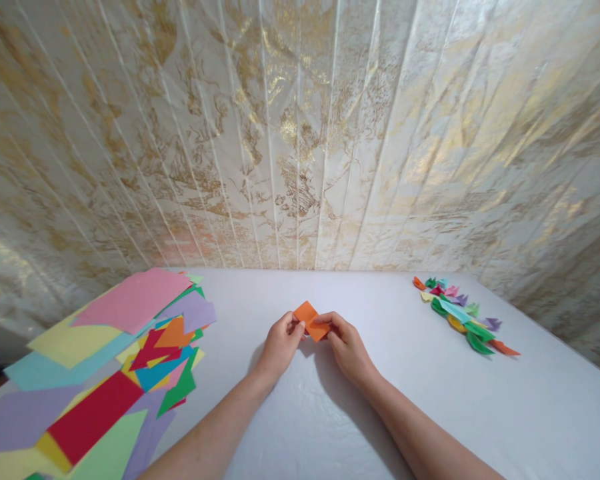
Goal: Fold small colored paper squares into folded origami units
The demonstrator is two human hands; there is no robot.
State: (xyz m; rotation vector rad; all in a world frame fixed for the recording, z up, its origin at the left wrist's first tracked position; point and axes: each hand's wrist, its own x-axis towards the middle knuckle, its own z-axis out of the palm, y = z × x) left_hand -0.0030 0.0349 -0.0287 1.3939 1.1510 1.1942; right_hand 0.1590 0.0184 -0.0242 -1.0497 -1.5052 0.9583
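Note:
A small folded orange paper (pixel 310 319) is held just above the white table (pixel 380 400) near its middle. My left hand (pixel 280 345) pinches its left edge with the fingers closed. My right hand (pixel 347 345) pinches its right edge, thumb on top. Both forearms reach in from the bottom of the view.
A spread of coloured paper sheets (pixel 100 360) covers the table's left side, pink, yellow, red, purple and green among them. Several small folded paper pieces (pixel 460 317) lie in a row at the right. A gold-patterned wall (pixel 300 133) stands directly behind the table.

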